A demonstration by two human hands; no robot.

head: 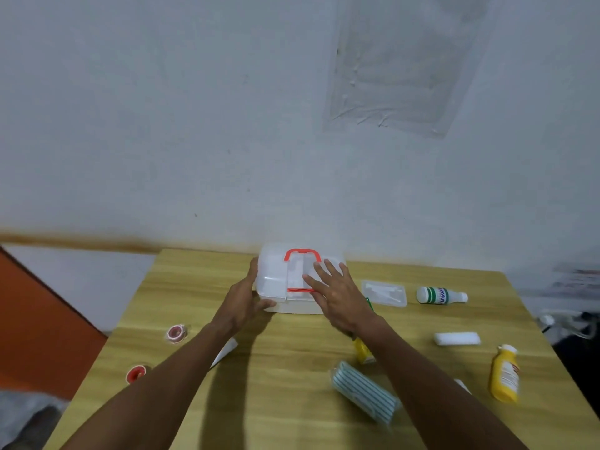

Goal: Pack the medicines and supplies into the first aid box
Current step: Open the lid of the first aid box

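A white translucent first aid box [276,271] with a red handle stands closed at the far middle of the wooden table [292,368]. My left hand [242,303] grips its near left corner. My right hand [337,295] rests flat on the lid with fingers spread. Loose supplies lie around: two red tape rolls [176,333] [135,374], a striped pack [365,396], a yellow bottle [504,375], a white bottle with green bands [440,295], a white roll [457,339], a clear tray [384,292]. A small yellow item [363,350] is partly hidden under my right forearm.
A white paper packet [225,352] lies under my left forearm. The wall stands right behind the table's far edge. An orange surface [35,319] is to the left of the table. Dark clutter and cables [571,323] sit past the right edge.
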